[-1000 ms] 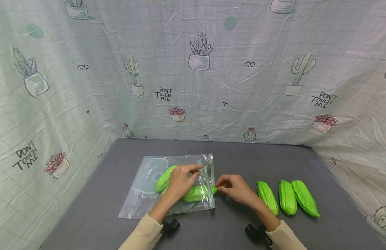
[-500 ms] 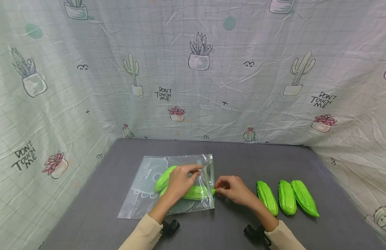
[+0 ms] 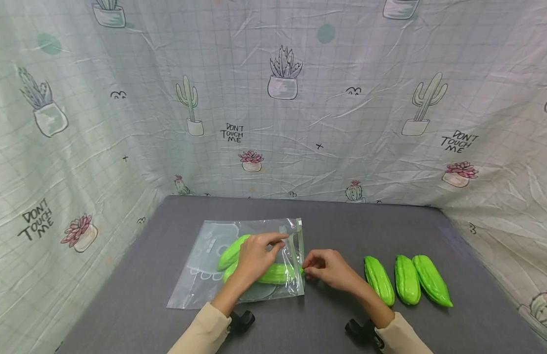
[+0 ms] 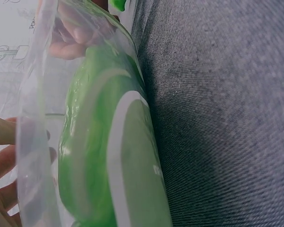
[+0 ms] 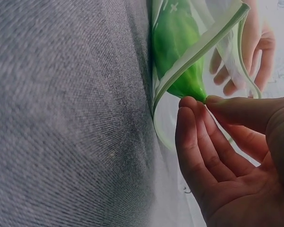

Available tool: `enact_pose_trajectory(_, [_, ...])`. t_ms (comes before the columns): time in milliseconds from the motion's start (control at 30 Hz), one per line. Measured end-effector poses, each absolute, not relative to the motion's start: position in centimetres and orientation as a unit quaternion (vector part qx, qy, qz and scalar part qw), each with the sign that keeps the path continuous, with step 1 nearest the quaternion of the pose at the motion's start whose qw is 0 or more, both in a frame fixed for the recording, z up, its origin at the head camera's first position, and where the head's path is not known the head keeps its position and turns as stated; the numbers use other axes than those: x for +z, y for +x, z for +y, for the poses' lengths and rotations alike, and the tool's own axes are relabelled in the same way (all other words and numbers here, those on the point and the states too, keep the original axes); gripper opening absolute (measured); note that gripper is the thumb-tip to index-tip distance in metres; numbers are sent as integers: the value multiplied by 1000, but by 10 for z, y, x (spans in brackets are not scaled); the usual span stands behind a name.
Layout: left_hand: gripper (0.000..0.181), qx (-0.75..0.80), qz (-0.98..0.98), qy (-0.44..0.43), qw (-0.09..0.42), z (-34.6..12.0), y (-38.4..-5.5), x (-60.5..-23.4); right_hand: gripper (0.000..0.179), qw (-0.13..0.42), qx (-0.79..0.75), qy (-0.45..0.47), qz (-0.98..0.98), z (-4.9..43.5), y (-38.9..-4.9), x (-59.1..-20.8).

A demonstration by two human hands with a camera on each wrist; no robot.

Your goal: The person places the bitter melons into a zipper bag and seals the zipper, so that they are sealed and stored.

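Observation:
A clear zip bag lies on the grey table with its mouth toward the right. Inside are two ridged green bitter melons; the farther one shows left of my left hand. My left hand is over the bag and holds up the upper film near the mouth, which gapes in the right wrist view. Reaching in from the right, my right hand pinches the pointed tip of the nearer bitter melon between thumb and fingertips. Most of that melon lies inside the bag. My left hand partly covers both melons in the head view.
To the right on the table lie three more bitter melons: one nearest my right forearm, a middle one and a right one. A patterned curtain stands behind the table and along both sides.
The nearer bitter melon has slid a little left, deeper into the bag, with my right hand following at its tip. My left hand has stayed in place.

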State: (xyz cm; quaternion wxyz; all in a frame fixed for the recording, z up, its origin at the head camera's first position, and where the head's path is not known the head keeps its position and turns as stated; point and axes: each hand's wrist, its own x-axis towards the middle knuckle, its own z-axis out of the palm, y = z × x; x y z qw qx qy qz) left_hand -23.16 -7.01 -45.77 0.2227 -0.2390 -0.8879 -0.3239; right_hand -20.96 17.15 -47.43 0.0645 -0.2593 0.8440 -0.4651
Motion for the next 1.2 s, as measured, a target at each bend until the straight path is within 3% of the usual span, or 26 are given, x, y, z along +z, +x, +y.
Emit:
enact_pose_trajectory(667, [21, -328, -887, -237, 223, -70, -230, -455, 23, 109, -468, -292, 827, 173, -209, -469])
enact_pose_trajectory(1200, [23, -332, -889, -233, 212, -69, -230, -454, 23, 85, -485, -294, 819, 189, -211, -459])
